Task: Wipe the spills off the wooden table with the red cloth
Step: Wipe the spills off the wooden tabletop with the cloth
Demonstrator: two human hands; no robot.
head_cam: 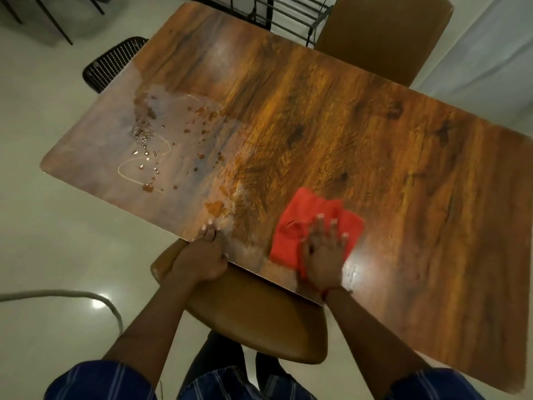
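The wooden table (346,116) fills the middle of the view. A red cloth (305,215) lies crumpled near its front edge, and my right hand (324,249) presses flat on top of it, fingers spread. My left hand (203,255) grips the table's front edge, fingertips on the top. Brown spills (215,207) lie just beyond those fingertips. More droplets and wet smears (150,145) spread over the left end of the table, with thin white curved streaks among them.
A brown chair seat (245,321) sits tucked under the front edge, below my arms. Another brown chair (386,33) stands at the far side. A black mesh chair (112,63) and a black wire rack (288,15) stand beyond the table. A hose (57,295) lies on the floor at left.
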